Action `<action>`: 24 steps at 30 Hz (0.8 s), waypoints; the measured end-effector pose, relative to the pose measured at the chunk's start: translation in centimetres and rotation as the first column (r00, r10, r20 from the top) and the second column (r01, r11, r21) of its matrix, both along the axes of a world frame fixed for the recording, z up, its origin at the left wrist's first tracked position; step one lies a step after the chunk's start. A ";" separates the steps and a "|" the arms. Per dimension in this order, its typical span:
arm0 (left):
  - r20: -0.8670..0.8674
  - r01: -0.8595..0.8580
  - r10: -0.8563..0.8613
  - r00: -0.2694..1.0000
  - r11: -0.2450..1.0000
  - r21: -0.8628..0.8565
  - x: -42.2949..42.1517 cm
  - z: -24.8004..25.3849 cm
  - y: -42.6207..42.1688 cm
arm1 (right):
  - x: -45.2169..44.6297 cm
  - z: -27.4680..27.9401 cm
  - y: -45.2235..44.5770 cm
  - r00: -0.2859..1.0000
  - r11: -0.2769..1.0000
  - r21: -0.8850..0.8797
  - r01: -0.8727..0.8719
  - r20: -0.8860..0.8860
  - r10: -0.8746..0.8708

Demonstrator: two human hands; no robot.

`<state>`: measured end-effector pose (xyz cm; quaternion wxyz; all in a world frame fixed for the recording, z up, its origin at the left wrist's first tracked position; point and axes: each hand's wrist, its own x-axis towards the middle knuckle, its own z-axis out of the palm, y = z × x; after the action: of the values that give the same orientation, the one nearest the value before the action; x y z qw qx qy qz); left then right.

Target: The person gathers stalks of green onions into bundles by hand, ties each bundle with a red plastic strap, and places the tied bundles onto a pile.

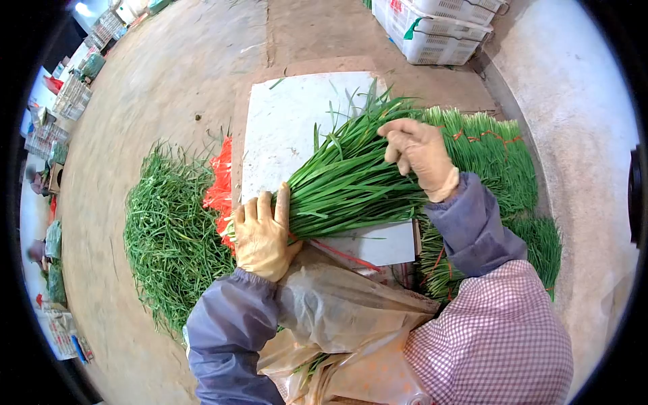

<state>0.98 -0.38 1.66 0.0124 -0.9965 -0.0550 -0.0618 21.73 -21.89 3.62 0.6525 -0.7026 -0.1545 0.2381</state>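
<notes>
1. The brown floor (pixel 169 101) spreads under everything, running up to a pale wall at the right
2. On it at the left lies a loose heap of long green leaves (pixel 172 233), beside a crumpled red plastic sheet (pixel 219 189)
3. At the right, tied green bundles (pixel 523 165) stand packed close together, with thin red ties (pixel 496 135) around some of them
4. The white tabletop (pixel 277 115) sits between heap and bundles and carries the bunch of green leaves (pixel 358 182), its pale ends to the left and its tips spreading to the upper right
5. White slotted crates (pixel 442 46) are stacked at the top right; their contents are hidden, and a green strip (pixel 412 28) hangs on one side
6. More pale crates (pixel 71 100) and green bags line the far left, too small to tell what they hold
7. The gloved left hand (pixel 262 233) lies over the bunch's pale ends, fingers nearly straight; how firmly it grips cannot be told
8. The gloved right hand (pixel 422 155) is at the leafy part, fingers half curled; whether it pinches a leaf cannot be told
9. A small red mark (pixel 396 5) shows on the top crate, its writing unreadable
</notes>
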 end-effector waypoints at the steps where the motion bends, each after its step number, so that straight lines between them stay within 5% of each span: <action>1: -0.003 0.000 0.000 1.000 1.000 -0.001 0.0 0.0 0.0 | 0.2 -1.0 0.4 1.000 0.999 -0.035 -0.001 -0.013 0.001; 9: -0.012 0.000 0.000 1.000 1.000 0.019 0.1 0.3 -0.1 | 0.1 -2.5 3.2 0.998 0.998 -0.054 -0.024 -0.063 0.021; 14: 0.184 0.038 -0.044 0.982 0.999 0.034 0.5 0.5 0.8 | 1.3 -3.6 3.0 0.985 0.993 -0.021 -0.113 -0.133 0.109; 16: 0.216 0.024 -0.073 0.974 0.974 0.225 0.5 -1.6 2.1 | 0.7 -4.7 3.4 0.992 0.995 0.049 -0.085 -0.094 0.090; 24: 0.209 -0.014 -0.024 0.978 0.984 0.178 -1.0 -3.0 1.5 | -1.4 -4.4 4.4 0.992 0.996 0.072 -0.057 -0.104 0.064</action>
<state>-0.04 1.09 -1.36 0.0955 -0.9793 -0.0480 -0.1717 20.35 -17.52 -0.80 0.6762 -0.6610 -0.1488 0.2894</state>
